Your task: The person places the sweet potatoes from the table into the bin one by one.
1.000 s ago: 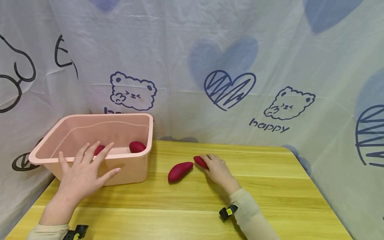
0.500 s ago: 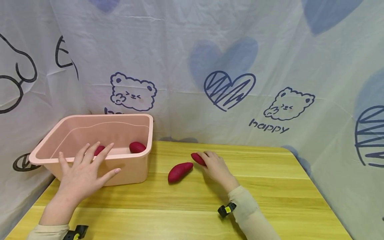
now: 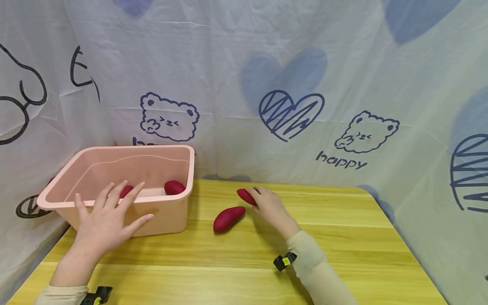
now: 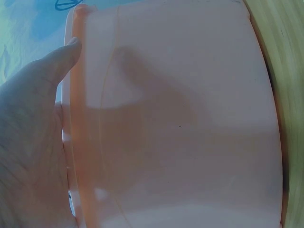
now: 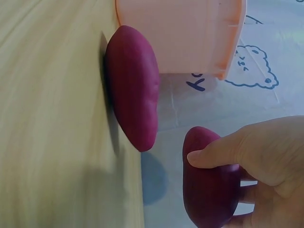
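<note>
Right hand (image 3: 271,208) has lifted its pinched yam (image 3: 245,196) off the table (image 3: 343,237), so two in the bin (image 3: 152,212), one loose yam (image 3: 228,218) left, left hand (image 3: 104,222) flat on the wall.

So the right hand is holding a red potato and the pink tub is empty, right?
Not quite. The right hand does hold a red potato, but the pink tub is not empty: the head view shows two red potatoes inside it.

Wooden table (image 3: 343,237) against bear-and-heart printed cloth (image 3: 244,63).
</note>
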`<act>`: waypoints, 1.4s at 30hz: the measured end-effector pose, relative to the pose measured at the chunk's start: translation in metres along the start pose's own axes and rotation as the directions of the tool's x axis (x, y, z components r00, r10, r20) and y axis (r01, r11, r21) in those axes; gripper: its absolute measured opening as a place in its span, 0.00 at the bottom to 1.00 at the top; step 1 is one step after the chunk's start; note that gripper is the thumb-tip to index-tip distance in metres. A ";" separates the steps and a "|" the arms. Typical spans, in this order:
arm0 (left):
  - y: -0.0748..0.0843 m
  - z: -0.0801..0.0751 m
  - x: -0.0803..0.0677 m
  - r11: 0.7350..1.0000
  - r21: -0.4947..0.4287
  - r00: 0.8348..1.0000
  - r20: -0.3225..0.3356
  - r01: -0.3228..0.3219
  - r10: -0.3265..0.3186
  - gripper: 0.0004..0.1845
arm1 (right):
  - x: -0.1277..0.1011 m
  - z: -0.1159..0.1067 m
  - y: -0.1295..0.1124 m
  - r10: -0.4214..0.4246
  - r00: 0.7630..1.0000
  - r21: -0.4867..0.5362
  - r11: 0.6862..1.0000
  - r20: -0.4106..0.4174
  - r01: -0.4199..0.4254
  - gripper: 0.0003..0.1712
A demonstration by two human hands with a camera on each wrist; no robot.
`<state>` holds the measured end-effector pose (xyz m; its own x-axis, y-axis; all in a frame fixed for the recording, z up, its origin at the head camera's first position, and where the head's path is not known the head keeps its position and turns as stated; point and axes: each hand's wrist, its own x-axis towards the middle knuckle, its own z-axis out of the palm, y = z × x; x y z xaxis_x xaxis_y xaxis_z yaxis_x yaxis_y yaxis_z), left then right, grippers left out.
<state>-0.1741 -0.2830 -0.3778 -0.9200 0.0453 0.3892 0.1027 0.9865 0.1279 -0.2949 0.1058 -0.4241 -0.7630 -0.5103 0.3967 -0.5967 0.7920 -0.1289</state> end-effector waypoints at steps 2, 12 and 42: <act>0.000 0.000 0.000 1.000 0.000 1.000 0.000 0.001 -0.001 0.46 | 0.003 -0.001 -0.001 -0.013 1.000 -0.008 1.000 -0.006 0.013 0.29; 0.001 0.001 0.000 1.000 -0.003 1.000 0.000 0.001 -0.001 0.46 | 0.014 -0.007 -0.011 -0.040 0.999 -0.018 0.999 0.008 0.040 0.28; -0.001 0.000 0.000 1.000 0.000 1.000 -0.024 -0.011 0.011 0.45 | 0.061 -0.027 -0.060 -0.082 0.997 -0.041 0.996 -0.003 0.082 0.31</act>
<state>-0.1742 -0.2838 -0.3783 -0.9095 0.0519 0.4124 0.1123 0.9860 0.1236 -0.2992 0.0359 -0.3675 -0.7110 -0.5725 0.4082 -0.6463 0.7608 -0.0586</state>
